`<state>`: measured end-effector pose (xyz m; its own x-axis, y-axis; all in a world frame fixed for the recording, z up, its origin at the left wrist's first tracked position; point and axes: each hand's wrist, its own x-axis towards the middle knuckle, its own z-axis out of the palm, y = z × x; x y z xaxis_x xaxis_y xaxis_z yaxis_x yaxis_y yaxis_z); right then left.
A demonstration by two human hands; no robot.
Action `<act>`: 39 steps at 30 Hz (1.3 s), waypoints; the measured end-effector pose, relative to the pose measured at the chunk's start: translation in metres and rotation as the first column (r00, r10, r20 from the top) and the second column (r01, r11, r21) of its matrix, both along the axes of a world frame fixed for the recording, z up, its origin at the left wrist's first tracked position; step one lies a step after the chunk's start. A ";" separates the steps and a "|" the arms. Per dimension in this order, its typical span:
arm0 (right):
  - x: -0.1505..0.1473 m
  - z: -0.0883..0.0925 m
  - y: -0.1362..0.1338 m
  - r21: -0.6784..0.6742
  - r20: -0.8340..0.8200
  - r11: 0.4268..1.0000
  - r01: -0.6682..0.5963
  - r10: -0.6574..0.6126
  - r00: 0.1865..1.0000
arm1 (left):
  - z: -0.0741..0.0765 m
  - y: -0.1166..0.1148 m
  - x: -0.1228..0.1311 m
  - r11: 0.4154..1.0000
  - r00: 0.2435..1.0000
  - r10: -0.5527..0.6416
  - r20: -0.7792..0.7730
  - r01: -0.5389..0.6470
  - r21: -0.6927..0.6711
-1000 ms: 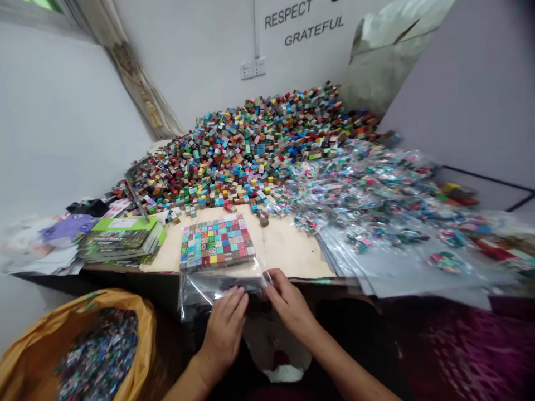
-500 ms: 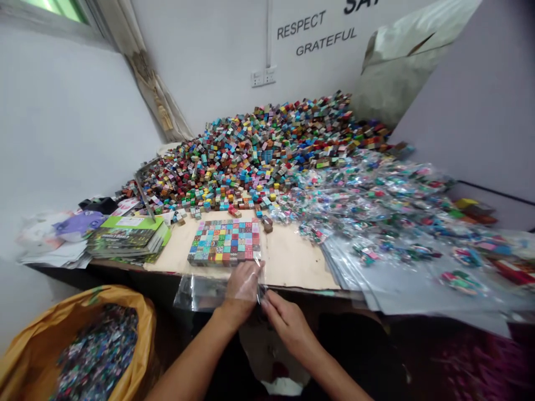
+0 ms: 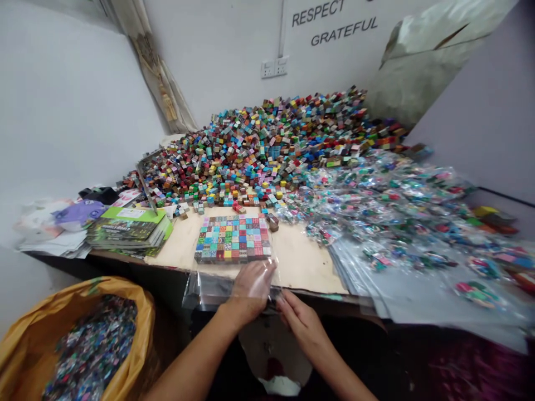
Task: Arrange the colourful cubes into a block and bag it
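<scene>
A flat grid of small coloured cubes [image 3: 233, 239] lies on a pale board [image 3: 296, 257] at the table's near edge. A clear plastic bag [image 3: 209, 289] hangs over that edge just in front of the grid. My left hand [image 3: 251, 287] is inside the bag's mouth, fingers stretched flat toward the grid. My right hand [image 3: 298, 317] is just right of it, fingers pinched on the bag's edge.
A huge heap of loose coloured cubes [image 3: 276, 145] fills the back of the table. Filled clear packets [image 3: 388, 211] and flat empty bags [image 3: 401, 284] cover the right. Green booklets [image 3: 129, 228] are stacked at left. An orange sack [image 3: 75, 340] of packets stands lower left.
My left hand has gone from the outside of the bag into its mouth and forward toward the cube grid. The right hand keeps its pinch on the bag's edge.
</scene>
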<state>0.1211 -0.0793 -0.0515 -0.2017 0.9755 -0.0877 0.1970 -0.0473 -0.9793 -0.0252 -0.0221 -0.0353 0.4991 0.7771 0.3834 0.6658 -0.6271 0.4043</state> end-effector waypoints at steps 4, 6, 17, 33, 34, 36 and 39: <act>0.007 -0.006 0.005 -0.031 -0.038 0.999 -0.011 0.010 0.999 | 0.002 -0.004 0.003 1.000 1.000 0.000 0.024 0.000 -0.008; 0.011 -0.006 0.005 -0.065 -0.074 0.998 -0.013 0.008 0.997 | 0.005 -0.019 -0.003 0.998 0.996 -0.041 0.084 0.045 -0.042; -0.034 0.032 -0.028 0.405 0.296 0.778 -0.480 0.385 0.874 | 0.033 -0.103 -0.056 0.769 0.539 0.499 0.679 0.086 -0.634; -0.152 0.029 0.053 0.374 0.780 0.724 -0.580 0.093 0.619 | -0.016 -0.080 -0.121 0.680 0.675 0.713 0.189 -0.602 -0.418; -0.156 0.031 0.053 0.360 0.787 0.752 -0.553 0.074 0.613 | -0.016 -0.080 -0.121 0.709 0.695 0.691 0.198 -0.598 -0.373; -0.162 0.034 0.052 0.355 0.786 0.787 -0.504 0.040 0.617 | -0.016 -0.083 -0.123 0.757 0.734 0.646 0.209 -0.582 -0.296; -0.166 0.036 0.052 0.363 0.766 0.796 -0.484 0.041 0.641 | -0.016 -0.089 -0.127 0.779 0.749 0.623 0.226 -0.570 -0.260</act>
